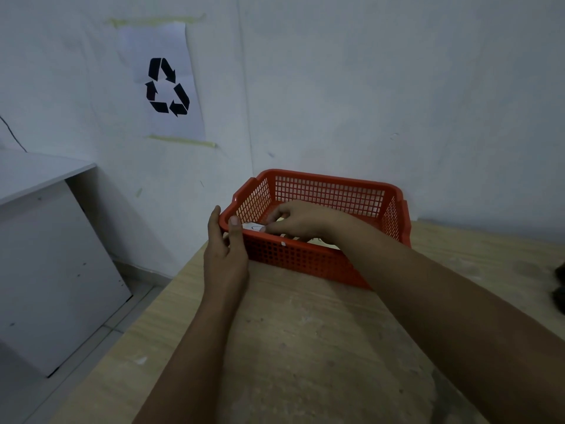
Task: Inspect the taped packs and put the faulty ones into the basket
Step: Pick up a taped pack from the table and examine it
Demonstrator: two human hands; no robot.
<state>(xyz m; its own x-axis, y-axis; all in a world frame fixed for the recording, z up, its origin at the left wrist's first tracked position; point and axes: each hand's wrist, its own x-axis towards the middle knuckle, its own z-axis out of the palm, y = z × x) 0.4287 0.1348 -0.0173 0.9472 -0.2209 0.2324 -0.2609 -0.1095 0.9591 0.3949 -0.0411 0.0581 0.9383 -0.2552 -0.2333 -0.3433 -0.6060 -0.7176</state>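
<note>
Head view: right hand [293,223] reaches over the near wall of the red basket [330,186], fingers curled and pinching a small white pack [253,227] at the basket's near-left corner. Pack sits just left of the right fingertips, partly hidden behind the rim, so tape condition cannot be told. Pale shapes under the right wrist may be more packs; unclear.

Left hand [224,240] is outside the basket, at the left corner, fingers straight and together along the outer wall, thumb up against the rim right beside the pack. Looks like steadying, not gripping.

Handling judgement: pack seems light, thin, fairly stiff like card or a wrapped slab; a two-finger pinch on a long edge should do. Taped faces could be slick, so edges are the safer hold. Not likely fragile. Basket is light mesh plastic and may slide on the wooden table [305,347] if nudged, hence the bracing hand.

Both forearms extend forward and slightly inward, right one crossing above the near wall, wrist bent downward into the basket.
</note>
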